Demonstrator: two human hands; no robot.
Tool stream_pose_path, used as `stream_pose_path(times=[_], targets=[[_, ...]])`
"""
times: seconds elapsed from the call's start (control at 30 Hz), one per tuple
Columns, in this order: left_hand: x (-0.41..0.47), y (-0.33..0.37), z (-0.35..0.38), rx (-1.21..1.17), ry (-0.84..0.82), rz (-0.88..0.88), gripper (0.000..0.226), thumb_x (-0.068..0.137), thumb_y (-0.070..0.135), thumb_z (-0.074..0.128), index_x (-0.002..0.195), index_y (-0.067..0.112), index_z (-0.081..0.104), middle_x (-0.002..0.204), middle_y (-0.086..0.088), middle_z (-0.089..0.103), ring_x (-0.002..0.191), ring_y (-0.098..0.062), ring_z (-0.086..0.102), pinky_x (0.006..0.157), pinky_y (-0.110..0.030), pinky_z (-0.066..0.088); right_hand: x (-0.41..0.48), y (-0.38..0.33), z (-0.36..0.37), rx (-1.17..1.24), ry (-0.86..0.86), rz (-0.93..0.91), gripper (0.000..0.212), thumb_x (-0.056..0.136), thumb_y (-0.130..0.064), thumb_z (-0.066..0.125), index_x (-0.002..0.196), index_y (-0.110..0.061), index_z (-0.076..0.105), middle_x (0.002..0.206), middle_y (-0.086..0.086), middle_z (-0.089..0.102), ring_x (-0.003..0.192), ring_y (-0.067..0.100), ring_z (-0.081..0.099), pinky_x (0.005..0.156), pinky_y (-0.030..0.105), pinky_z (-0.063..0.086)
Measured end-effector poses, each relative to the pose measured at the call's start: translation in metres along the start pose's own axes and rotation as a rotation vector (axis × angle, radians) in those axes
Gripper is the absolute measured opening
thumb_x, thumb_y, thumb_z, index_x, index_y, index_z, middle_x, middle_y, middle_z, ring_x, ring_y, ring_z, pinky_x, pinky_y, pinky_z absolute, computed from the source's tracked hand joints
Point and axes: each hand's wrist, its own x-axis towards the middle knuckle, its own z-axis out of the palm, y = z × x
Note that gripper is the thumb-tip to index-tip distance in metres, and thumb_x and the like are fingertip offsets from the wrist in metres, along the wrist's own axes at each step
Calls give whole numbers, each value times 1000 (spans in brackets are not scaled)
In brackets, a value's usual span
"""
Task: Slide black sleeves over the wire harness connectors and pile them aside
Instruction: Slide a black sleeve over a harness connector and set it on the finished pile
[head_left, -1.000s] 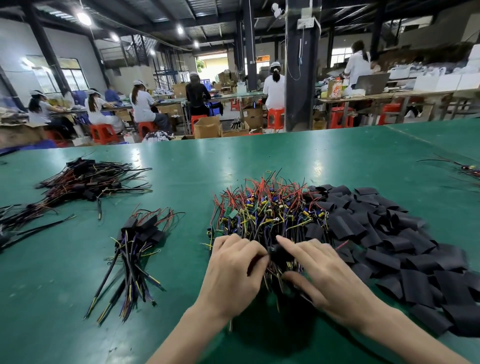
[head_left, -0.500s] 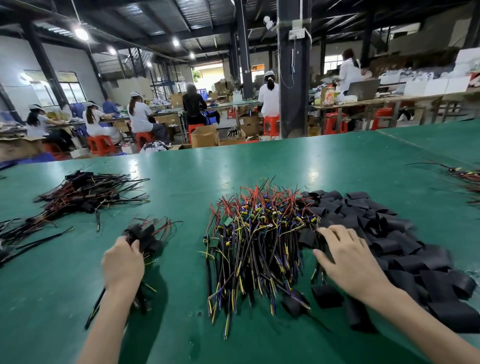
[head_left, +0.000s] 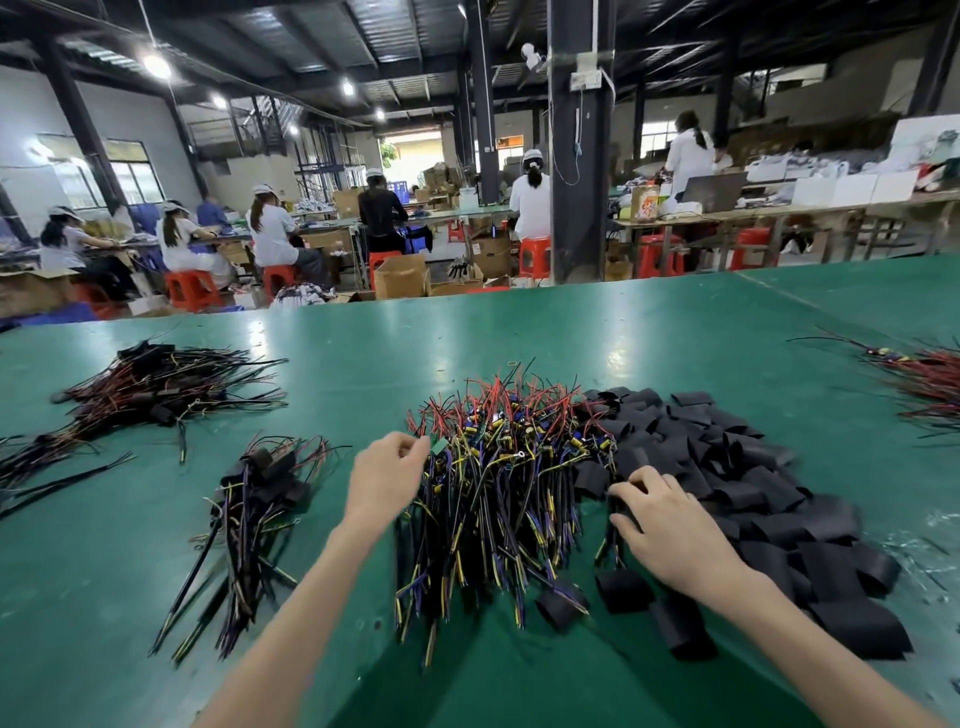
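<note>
Wire harnesses (head_left: 493, 499) on green desk (head_left: 597, 338), long axes near–far, connectors far. Left hand (head_left: 387, 478) fingers curled, grip unclear; right hand (head_left: 670, 525) fingers pinching black sleeves (head_left: 753, 493).

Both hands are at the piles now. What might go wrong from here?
1. The harnesses lie tangled; the left hand at their edge may drag several out together.
2. The sleeves overlap, so the right hand may lift more than one.
3. A stray sleeve lies among the wire ends and may snag.
</note>
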Motion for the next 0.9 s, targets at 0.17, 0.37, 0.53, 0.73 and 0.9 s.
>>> stream_pose_path(times=[0.17, 0.37, 0.53, 0.73, 0.9], targets=[[16, 25, 17, 108, -149, -72, 30, 91, 43, 57, 89, 13, 62, 81, -4, 60, 78, -19, 52, 70, -26, 38, -1, 4, -5, 89, -21, -149, 37, 94, -17, 42, 129, -28, 50, 122, -5, 43, 116, 16, 39, 95, 31, 32], [17, 46, 2, 2, -56, -67, 19, 82, 21, 63, 81, 2, 69, 78, -17, 70, 77, -28, 64, 72, -31, 51, -2, -2, -20, 290, 2, -256, 14, 84, -14, 54, 90, -26, 59, 93, -7, 49, 91, 9, 44, 85, 25, 35], [24, 59, -21, -246, 30, -35, 31, 89, 2, 47, 119, 2, 55, 93, -17, 68, 83, -28, 67, 85, -41, 54, -8, -9, -42, 495, -283, -294, 13, 75, -24, 69, 85, -24, 61, 90, -4, 58, 81, 5, 53, 74, 20, 45], [12, 59, -54, -166, 47, 188, 20, 102, 17, 33, 98, 23, 52, 83, 1, 63, 59, -11, 49, 51, -26, 35, -16, -11, -49, 291, -603, -327, 50, 70, -37, 77, 112, -29, 51, 109, -7, 49, 100, 7, 45, 89, 24, 41], [-14, 34, -63, 326, 294, 396, 14, 97, 32, 50, 94, 19, 55, 82, -3, 56, 70, -24, 47, 62, -33, 33, -15, -12, -44, 207, -521, -292, 44, 76, -26, 73, 115, -21, 54, 108, -1, 47, 103, 14, 46, 89, 25, 40]])
